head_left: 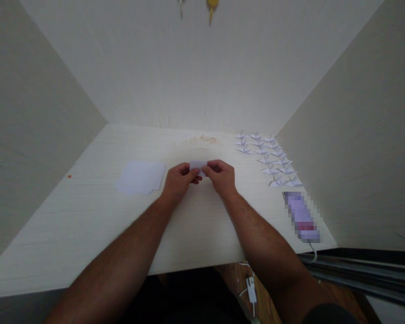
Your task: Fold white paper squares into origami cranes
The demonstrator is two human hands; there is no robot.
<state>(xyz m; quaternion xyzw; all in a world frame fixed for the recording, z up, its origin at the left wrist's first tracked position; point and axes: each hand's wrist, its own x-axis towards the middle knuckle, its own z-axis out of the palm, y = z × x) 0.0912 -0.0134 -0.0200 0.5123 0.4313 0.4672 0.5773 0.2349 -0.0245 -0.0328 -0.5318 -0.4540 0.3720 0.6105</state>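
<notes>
A small folded piece of pale lilac paper [198,165] is held between both hands above the middle of the white desk [87,225]. My left hand [179,180] pinches its left side with thumb and fingers closed. My right hand [221,176] pinches its right side the same way. The two hands touch each other over the paper, so its lower part is hidden.
A stack of pale paper sheets [141,177] lies left of my hands. Several folded paper cranes [270,157] stand in rows at the back right. A phone [302,216] with a white cable lies near the right front edge. White walls close in three sides.
</notes>
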